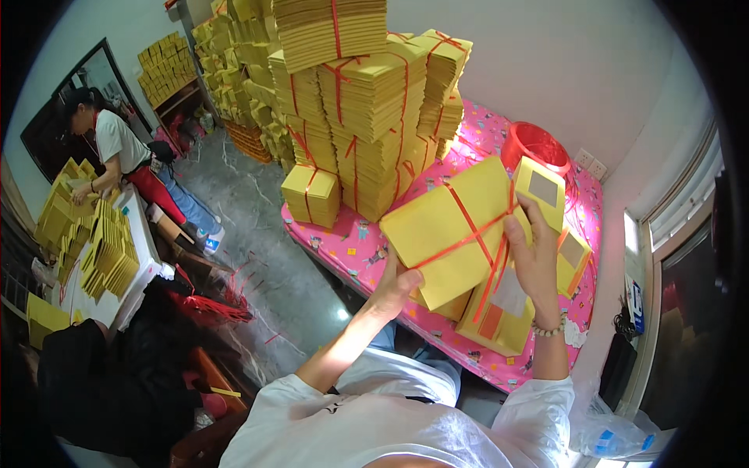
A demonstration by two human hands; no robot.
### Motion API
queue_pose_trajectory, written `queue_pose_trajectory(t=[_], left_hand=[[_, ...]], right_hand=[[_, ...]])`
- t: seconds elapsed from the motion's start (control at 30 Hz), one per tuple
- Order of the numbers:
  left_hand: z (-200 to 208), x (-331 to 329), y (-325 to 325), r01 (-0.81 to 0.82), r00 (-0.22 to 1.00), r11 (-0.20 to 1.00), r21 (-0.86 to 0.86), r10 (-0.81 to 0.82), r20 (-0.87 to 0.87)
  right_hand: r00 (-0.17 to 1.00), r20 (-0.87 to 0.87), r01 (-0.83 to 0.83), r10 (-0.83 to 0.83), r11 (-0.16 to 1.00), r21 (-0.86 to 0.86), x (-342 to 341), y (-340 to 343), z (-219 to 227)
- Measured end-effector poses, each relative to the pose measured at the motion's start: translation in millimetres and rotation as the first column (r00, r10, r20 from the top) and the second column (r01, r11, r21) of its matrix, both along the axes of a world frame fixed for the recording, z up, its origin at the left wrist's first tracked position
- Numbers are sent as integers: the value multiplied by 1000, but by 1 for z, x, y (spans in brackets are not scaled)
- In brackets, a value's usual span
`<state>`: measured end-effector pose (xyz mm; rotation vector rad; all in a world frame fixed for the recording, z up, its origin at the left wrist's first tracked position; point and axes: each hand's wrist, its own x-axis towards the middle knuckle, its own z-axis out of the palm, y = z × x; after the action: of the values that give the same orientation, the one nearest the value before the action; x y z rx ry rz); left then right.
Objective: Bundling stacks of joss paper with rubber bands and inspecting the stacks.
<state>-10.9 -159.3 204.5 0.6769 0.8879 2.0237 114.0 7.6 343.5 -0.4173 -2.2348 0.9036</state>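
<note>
Between my hands is a bundle of yellow paper envelopes (pixel 417 222), tilted and tied crosswise with red ribbon. My left hand (pixel 392 295) grips its near left corner, with the thumb on top. At the right edge, my right hand (pixel 534 243) is closed around the bundle beside the ribbon knot; loose ribbon ends hang below it. Under and beside the held bundle, other yellow bundles lie on a pink patterned cloth (pixel 355 253). One bundle (pixel 511 339) near the front edge is partly hidden by it. Another bundle (pixel 538 187) with a pale label lies beyond my right hand.
Tall stacks of tied yellow bundles (pixel 363 97) rise at the back of the table. A red basin (pixel 511 150) stands at the back right. On the left, another person (pixel 117 140) handles yellow papers at a white table (pixel 133 265). Red ribbons (pixel 211 308) hang nearby.
</note>
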Motion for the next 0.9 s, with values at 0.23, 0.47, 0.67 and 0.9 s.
queue_pose_trajectory(t=[0.23,0.47,0.67,0.9], left_hand=[[101,-14,25,-92,994,969,231,75,79],[205,-87,129,-93,994,967,237,103,-30],[258,-217,214,481,842,710,515,-211,-496],[308,-188,245,-198,978,980,-34,199,60]], right_hand=[[897,-440,-62,-51,969,-240,-9,6,-1],[951,-267,81,-158,957,-279,48,37,-65],[938,-149,240,-311,899,-366,122,60,-129],[832,9,473,-555,701,-533,214,57,-215]])
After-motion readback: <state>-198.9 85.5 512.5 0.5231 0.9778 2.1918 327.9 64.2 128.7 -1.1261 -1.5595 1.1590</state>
